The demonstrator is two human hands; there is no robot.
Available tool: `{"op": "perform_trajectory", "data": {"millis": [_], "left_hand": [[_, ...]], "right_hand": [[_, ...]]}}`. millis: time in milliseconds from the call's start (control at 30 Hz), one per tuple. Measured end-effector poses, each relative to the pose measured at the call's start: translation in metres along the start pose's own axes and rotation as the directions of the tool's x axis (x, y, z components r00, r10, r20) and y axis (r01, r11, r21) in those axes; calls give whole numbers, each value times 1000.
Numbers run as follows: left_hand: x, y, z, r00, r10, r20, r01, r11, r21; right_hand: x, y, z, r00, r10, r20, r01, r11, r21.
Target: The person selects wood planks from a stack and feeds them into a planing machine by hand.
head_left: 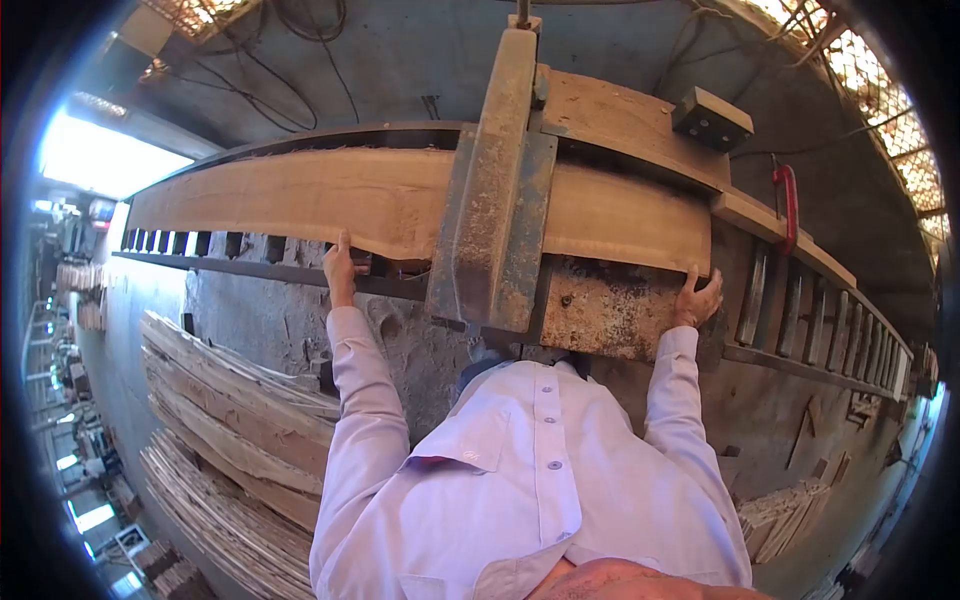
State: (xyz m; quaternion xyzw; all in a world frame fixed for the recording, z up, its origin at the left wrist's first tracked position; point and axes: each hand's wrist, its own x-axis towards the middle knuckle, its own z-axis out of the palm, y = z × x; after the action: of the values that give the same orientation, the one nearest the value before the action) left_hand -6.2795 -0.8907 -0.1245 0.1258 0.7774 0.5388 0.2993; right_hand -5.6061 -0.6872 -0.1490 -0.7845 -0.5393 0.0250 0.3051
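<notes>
A long wooden plank lies on the machine bed and passes beneath the rusty guard of what looks like a woodworking saw. On the left of the guard, my left hand grips the plank's near edge; its thumb is on the edge and the other fingers are mostly hidden. My right hand holds the near corner at the plank's right end, its fingers curled against the wood. Below that end is a rusty metal table plate. The cutting part is hidden under the guard.
Roller conveyors extend to both sides. A wooden fence board and a red clamp sit behind the plank. Stacked rough boards lie on the floor at left, scrap strips at lower right. Cables hang along the wall.
</notes>
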Motion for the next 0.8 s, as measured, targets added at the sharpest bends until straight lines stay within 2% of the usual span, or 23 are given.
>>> {"op": "perform_trajectory", "data": {"millis": [233,333,467,567,667,767,800], "left_hand": [[11,-11,-1,1000,-24,-5,24,1000,-11],[7,-7,1,999,-1,-39,0,1000,-26],[7,-7,-1,1000,-21,-10,20,996,-88],[3,-3,1,998,10,-54,-11,1000,-16],[-5,7,6,998,30,-60,-30,1000,2],[-6,11,7,998,-5,-60,7,1000,31],[-2,2,5,998,58,-28,-58,998,-12]], "right_hand": [[1,2,3,994,-83,-65,80,996,-49],[0,0,2,996,-77,-52,74,996,-57],[-2,-6,-1,999,-25,-24,24,999,-38],[-1,-6,-2,999,-32,-5,32,999,-39],[-3,-9,-1,997,-51,-59,49,998,-44],[-1,0,3,991,-99,-86,92,992,-84],[2,-1,2,993,-93,-78,84,990,-117]]}}
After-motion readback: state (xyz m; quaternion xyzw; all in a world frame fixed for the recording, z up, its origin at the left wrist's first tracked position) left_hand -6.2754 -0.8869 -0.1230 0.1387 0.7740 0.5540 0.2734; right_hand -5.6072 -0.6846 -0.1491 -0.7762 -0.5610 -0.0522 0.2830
